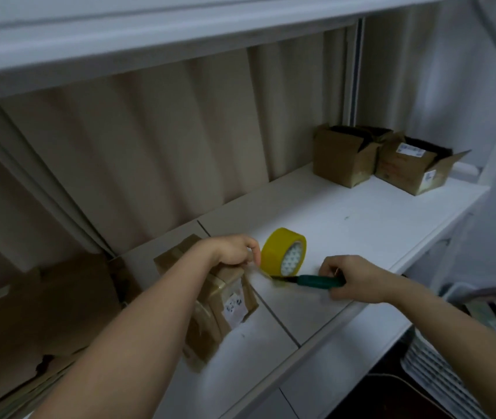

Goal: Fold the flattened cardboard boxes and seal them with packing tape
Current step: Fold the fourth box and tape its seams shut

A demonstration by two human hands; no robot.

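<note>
Tape roll on shelf, right of taped box (open boxes behind).

Nothing is legible. The white label on the taped cardboard box shows only dark smudges, and the shipping label on the open box farthest from it is a blur.

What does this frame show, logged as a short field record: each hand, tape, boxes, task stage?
left hand: left hand holds the top of the taped box and the tape strip's end
right hand: right hand grips a green-handled cutter, blade at the strip
tape roll: yellow tape roll stands on edge on the white shelf
other boxes: two open boxes at the shelf's far end
stage: tape applied, strip about to be cut, it seems
</note>
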